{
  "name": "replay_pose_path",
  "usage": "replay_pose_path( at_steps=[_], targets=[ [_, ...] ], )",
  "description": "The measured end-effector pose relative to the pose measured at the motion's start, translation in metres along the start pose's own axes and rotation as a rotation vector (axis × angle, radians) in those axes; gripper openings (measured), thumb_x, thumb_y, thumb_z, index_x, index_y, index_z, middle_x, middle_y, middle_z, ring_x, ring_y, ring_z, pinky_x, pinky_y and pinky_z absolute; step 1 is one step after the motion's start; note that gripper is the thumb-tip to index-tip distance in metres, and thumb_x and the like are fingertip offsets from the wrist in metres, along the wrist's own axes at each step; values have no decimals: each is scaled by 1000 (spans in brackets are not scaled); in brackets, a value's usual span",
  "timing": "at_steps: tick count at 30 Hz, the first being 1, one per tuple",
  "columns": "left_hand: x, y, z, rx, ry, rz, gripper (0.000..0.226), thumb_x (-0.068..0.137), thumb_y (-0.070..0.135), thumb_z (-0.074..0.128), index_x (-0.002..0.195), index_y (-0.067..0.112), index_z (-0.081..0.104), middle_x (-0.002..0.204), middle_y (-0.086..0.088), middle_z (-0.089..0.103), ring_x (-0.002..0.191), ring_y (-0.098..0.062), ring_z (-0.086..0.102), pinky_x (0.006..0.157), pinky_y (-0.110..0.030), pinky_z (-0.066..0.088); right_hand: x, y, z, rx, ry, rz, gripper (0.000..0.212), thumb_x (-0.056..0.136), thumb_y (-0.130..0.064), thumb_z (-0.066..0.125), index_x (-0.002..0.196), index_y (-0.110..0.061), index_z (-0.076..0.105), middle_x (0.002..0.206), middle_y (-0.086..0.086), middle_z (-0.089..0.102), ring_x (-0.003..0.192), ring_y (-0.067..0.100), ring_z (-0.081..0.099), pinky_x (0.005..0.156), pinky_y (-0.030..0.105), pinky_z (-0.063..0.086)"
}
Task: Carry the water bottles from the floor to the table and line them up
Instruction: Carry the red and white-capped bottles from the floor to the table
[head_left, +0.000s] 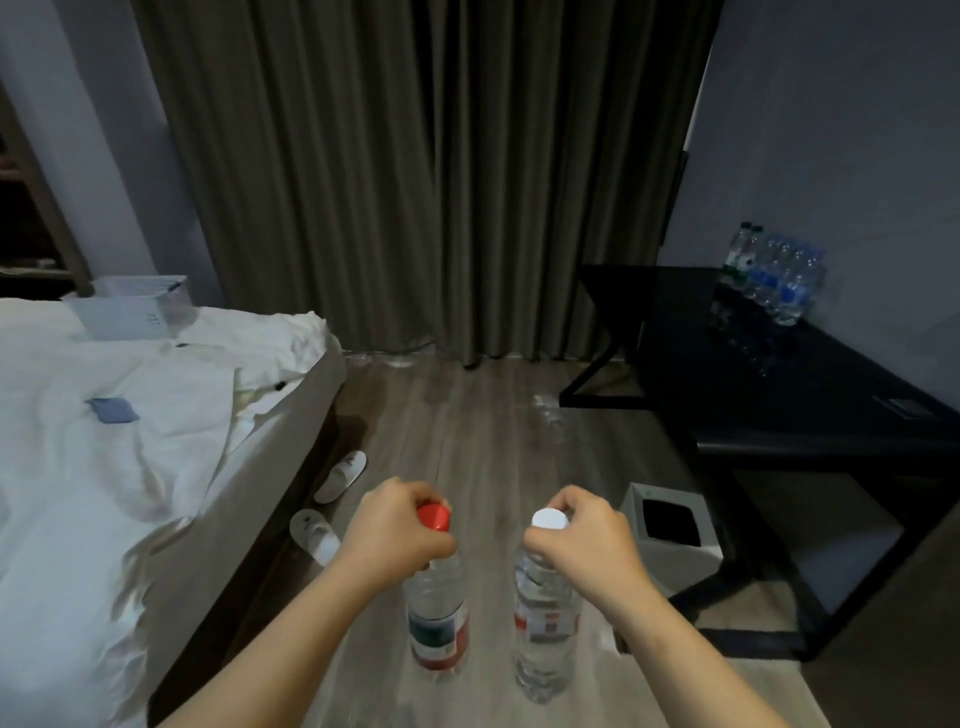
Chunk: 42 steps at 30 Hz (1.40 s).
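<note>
The left hand (400, 525) grips the neck of a red-capped bottle (437, 618); the right hand (582, 535) grips a white-capped bottle (545, 623) just beside it, both upright above the wooden floor (478, 426). Far right, more bottles (774, 275) stand in a row on the black table (779, 395).

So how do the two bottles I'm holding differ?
The red-capped bottle has a dark green and red label; the white-capped bottle has a pale label with red marks. The left hand grips the red-capped bottle, the right hand the white-capped bottle. Both are clear, upright, held by the neck.
</note>
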<state>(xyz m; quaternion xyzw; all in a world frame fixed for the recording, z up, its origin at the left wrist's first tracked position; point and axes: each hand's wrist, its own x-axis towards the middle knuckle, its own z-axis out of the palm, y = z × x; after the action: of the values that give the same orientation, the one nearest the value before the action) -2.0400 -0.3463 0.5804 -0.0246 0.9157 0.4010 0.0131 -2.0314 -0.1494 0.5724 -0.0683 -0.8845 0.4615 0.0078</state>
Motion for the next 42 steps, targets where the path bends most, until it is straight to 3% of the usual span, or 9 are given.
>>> replay_pose_path(
  at_steps=[6, 10, 13, 17, 21, 24, 29, 33, 42],
  targets=[
    [137, 11, -10, 62, -72, 112, 26, 61, 17, 75, 81, 29, 63, 90, 6, 49, 72, -9, 60, 49, -15, 52, 114, -23, 17, 51, 67, 61, 14, 56, -25, 62, 65, -19, 53, 67, -4, 61, 67, 15, 57, 55, 29, 42],
    [218, 24, -7, 133, -55, 190, 29, 59, 20, 72, 87, 26, 68, 88, -1, 51, 84, -22, 61, 69, -35, 58, 184, -36, 19, 69, 137, 64, 16, 56, -24, 64, 67, -20, 54, 68, -4, 63, 73, 17, 59, 60, 31, 45],
    [271, 32, -4, 95, -39, 187, 27, 59, 19, 72, 84, 29, 68, 84, 4, 48, 84, -21, 60, 71, -36, 58, 235, -44, 16, 74, 177, 71, 17, 56, -25, 66, 69, -19, 55, 68, -6, 63, 71, 12, 58, 58, 29, 44],
    [343, 49, 5, 61, -39, 185, 26, 59, 18, 72, 78, 32, 62, 86, 5, 49, 80, -22, 61, 68, -34, 58, 306, -48, 10, 95, 194, 86, 16, 55, -26, 65, 67, -21, 55, 70, -6, 62, 70, 12, 58, 58, 30, 46],
    [412, 71, 21, 37, -82, 195, 31, 61, 19, 75, 81, 33, 58, 90, 9, 48, 77, -8, 54, 46, -13, 47, 378, -41, 1, 115, 221, 92, 18, 51, -28, 65, 65, -21, 56, 66, -7, 62, 66, 10, 59, 52, 26, 44],
    [467, 88, 37, -10, -75, 193, 31, 60, 17, 76, 78, 34, 58, 87, 10, 50, 72, -7, 56, 41, -9, 44, 437, -34, -10, 138, 224, 91, 20, 51, -28, 68, 65, -21, 56, 65, -6, 63, 64, 10, 60, 51, 27, 46],
    [563, 134, 70, -23, -45, 206, 27, 57, 16, 77, 77, 29, 65, 76, 11, 55, 63, -11, 60, 55, -26, 55, 538, -26, -41, 147, 213, 61, 18, 54, -26, 68, 65, -20, 55, 67, -5, 61, 68, 12, 59, 56, 29, 45],
    [639, 165, 94, -22, -30, 259, 29, 55, 14, 76, 81, 24, 68, 87, -2, 59, 79, -24, 64, 70, -37, 57, 611, -18, -64, 153, 269, 76, 19, 56, -25, 70, 66, -20, 53, 64, -5, 60, 65, 12, 58, 54, 29, 43],
    [810, 226, 151, -45, -102, 437, 30, 55, 17, 75, 83, 28, 70, 73, 15, 46, 73, -7, 50, 61, -10, 35, 763, 7, -105, 151, 431, 149, 17, 58, -24, 71, 69, -22, 57, 67, -6, 63, 66, 11, 61, 56, 30, 50]
  ],
)
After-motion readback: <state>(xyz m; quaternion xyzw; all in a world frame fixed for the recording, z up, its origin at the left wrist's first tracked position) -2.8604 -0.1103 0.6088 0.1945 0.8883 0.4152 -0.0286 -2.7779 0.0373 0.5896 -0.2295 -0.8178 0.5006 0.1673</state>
